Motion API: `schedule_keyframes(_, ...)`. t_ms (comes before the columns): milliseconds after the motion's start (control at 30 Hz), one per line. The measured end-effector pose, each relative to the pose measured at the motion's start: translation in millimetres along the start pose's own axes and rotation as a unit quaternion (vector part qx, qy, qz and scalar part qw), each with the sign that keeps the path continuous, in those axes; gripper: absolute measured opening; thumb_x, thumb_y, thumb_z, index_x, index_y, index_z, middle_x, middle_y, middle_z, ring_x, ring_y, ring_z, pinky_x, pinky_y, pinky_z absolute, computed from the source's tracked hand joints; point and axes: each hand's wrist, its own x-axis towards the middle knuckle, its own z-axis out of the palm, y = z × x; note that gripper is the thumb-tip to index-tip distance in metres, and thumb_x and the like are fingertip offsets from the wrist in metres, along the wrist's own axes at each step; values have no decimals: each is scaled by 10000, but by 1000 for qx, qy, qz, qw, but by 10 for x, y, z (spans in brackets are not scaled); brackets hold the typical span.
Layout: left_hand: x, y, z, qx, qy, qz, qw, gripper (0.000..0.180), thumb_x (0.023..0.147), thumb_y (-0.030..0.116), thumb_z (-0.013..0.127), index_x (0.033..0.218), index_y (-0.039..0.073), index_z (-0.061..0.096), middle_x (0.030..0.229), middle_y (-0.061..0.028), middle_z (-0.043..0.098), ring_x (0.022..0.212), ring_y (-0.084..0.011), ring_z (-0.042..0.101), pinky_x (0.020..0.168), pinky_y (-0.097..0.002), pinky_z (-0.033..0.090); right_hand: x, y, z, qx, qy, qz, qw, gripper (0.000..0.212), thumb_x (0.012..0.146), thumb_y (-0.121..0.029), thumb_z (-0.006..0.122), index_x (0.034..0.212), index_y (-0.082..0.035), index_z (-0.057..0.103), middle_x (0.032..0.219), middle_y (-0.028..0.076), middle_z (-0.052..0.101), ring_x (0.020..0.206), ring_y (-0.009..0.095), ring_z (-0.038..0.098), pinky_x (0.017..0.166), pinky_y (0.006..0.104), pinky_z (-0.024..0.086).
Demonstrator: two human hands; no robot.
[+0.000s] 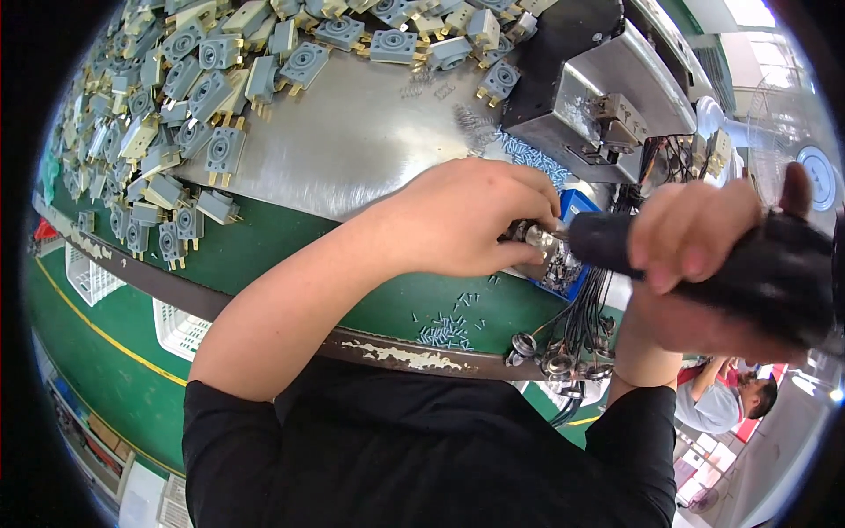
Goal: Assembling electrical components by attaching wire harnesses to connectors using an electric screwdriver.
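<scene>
My left hand (488,211) pinches a small metal part (539,239) between thumb and fingers, and the fingers hide much of it. Wrapped around a black power screwdriver (603,242), my right hand (695,233) is slightly blurred. The driver lies nearly level, its nose pointing left at the small part; whether the tip touches it I cannot tell. Under and behind the part sits a blue bin (576,204) of small metal pieces. Close beyond my left hand, a heap of bluish screws (534,158) lies on the metal sheet.
Many grey box-shaped components with brass terminals (211,97) cover the far left. A metal fixture (572,106) stands at the far right. Loose screws (444,333) lie near the bench edge (387,354). Black wires with round metal ends (559,363) hang over it. Another person (717,405) is at right.
</scene>
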Motion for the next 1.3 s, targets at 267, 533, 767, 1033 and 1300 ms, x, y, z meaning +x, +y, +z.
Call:
schedule_keyframes(267, 22, -33, 103, 86, 96, 135, 982, 384, 779, 197, 882, 1127, 88, 763, 1080, -111, 751, 1005, -317, 724, 876, -422, 579, -9, -175, -374, -161, 228, 121, 953, 1180, 839, -931, 471, 1565, -11, 335, 874, 92, 566, 721, 219, 551, 717, 391, 489)
schedule_keyframes(533, 12, 120, 227, 77, 103, 191, 973, 319, 713, 140, 943, 957, 57, 757, 944, -96, 759, 923, -301, 742, 841, -430, 589, -174, -409, -470, -418, 57, 152, 894, 1116, 948, -855, 187, 1592, 51, 281, 1264, 164, 651, 1166, 219, 625, 1068, 384, 460)
schedule_keyframes(767, -13, 168, 230, 40, 85, 160, 983, 317, 706, 61, 932, 972, 24, 765, 963, -121, 765, 985, -333, 737, 892, -419, 586, -690, -676, -400, -483, 26, 253, 838, 551, 1093, -453, 506, 1263, 51, 650, 1076, 157, 718, 974, 280, 681, 898, 389, 522)
schedule_keyframes(1033, -118, 169, 292, 63, 198, 109, 972, 365, 680, 86, 961, 991, 36, 774, 961, -116, 798, 857, -240, 779, 807, -338, 615, -750, -391, 28, -523, -134, 271, 797, 465, 849, -213, 821, 1234, 6, 680, 1058, 175, 689, 1035, 397, 666, 886, 461, 541)
schedule_keyframes(1300, -74, 432, 358, 55, 246, 42, 967, 340, 746, 54, 920, 1054, 12, 782, 1014, -113, 803, 904, -175, 764, 850, -319, 595, -868, -276, -51, -540, -65, 203, 814, 277, 868, -162, 766, 1032, 40, 670, 1041, 201, 660, 1037, 402, 656, 904, 475, 544)
